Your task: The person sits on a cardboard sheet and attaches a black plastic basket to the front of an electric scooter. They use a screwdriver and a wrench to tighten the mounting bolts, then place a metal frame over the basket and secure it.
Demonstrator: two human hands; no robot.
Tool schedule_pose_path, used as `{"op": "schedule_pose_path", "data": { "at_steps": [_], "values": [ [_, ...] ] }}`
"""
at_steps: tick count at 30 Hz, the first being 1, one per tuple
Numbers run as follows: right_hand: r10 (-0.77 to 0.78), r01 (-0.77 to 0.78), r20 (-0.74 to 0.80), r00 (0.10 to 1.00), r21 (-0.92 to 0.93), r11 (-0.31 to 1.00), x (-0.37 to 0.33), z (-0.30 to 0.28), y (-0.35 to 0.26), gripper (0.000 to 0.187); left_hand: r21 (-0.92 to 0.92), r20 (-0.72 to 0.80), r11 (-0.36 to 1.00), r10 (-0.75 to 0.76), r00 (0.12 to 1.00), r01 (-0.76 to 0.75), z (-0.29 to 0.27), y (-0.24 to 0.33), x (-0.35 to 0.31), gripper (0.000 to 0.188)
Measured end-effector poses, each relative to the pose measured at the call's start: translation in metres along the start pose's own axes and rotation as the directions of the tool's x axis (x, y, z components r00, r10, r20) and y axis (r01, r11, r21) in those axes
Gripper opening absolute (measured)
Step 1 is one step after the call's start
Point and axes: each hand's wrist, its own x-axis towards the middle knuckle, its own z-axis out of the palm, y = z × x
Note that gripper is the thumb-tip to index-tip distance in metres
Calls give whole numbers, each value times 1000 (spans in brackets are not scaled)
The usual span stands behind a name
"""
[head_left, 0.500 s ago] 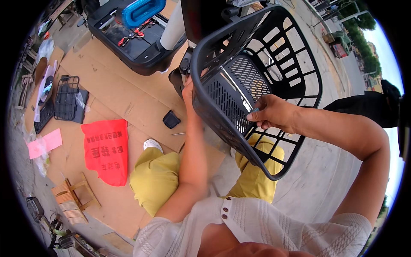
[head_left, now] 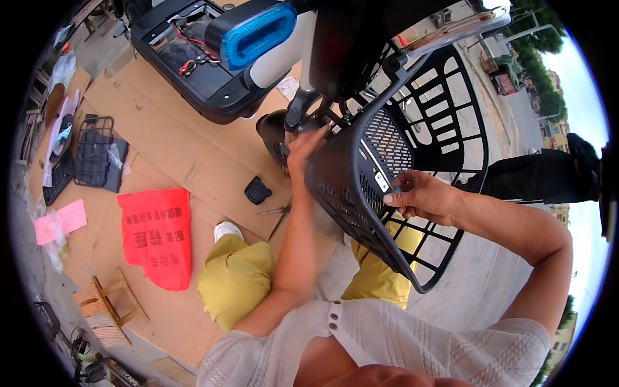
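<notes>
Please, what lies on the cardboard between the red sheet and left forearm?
In the head view, a small black part, a thin item and a white shoe.

Right hand (head_left: 422, 195) in the black basket (head_left: 348, 164) — left hand (head_left: 305, 152) just outside.

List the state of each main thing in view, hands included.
Black basket: uncovered, slotted bottom showing
Metal strip: inside the basket
Left hand: outside the basket, blurred, grip unclear
Right hand: curled near the strip's end, grip unclear
Vehicle compartment: open, red wires inside
Red sheet: spread on cardboard
Pink sheet: spread out
</notes>
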Motion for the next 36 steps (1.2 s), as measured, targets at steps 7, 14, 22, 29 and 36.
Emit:
{"op": "schedule_pose_path", "data": {
  "at_steps": [7,14,22,29,36],
  "values": [
    [-2,-2,114,993,35,999,4,-9,4,24,33,25,999,7,1000,-8,-4,7,2,36],
    [15,-22,80,997,83,996,2,-1,0,29,28,10,999,32,999,-32,-4,5,1,43],
    [-24,19,127,992,45,999,1,-7,1,26,66,8,998,24,1000,-25,-6,12,3,42],
    [-78,80,19,997,-124,989,6,2,11,19,68,3,997,29,1000,-29,-3,10,3,42],
    [46,14,-141,989,401,916,5,8,0,18,65,5,998,14,1000,-14,-5,10,3,42]
  ]
}}
